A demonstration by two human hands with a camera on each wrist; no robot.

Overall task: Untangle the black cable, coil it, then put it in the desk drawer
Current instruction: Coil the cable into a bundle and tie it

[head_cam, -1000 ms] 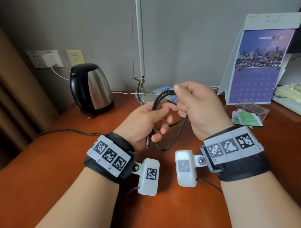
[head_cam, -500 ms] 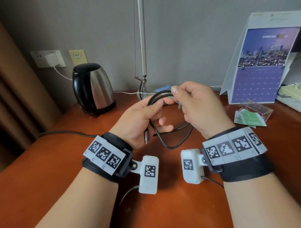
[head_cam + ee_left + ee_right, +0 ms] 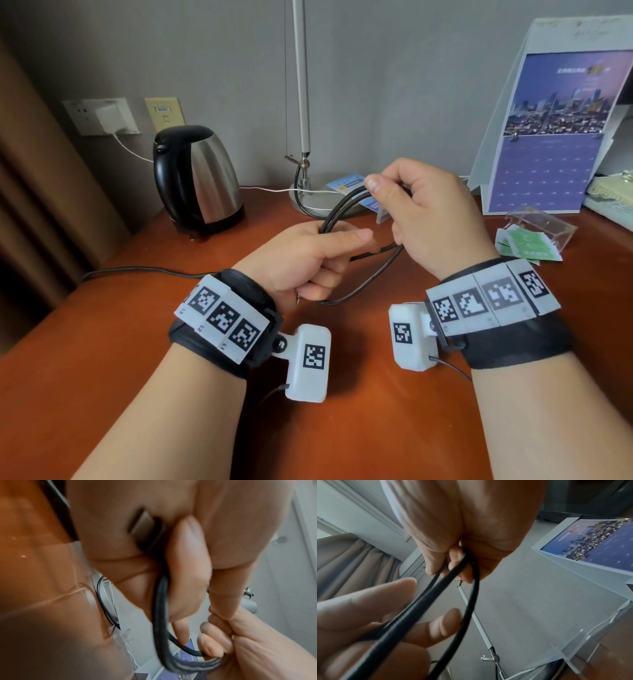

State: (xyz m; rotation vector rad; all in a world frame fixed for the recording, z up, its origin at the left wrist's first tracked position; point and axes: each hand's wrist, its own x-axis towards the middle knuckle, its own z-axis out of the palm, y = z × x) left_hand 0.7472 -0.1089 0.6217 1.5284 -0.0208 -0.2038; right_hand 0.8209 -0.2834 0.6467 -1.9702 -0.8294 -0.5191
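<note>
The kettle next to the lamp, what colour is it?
The kettle is shiny silver metal with a black handle, lid and base. The head view shows it best.

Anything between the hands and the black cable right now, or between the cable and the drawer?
Nothing: the left hand and right hand both grip the black cable. No drawer is in view.

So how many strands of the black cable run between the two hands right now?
3 show: two side by side from the left hand to the right hand, one sagging loop of black cable below. Others may hide in the fists.
</note>
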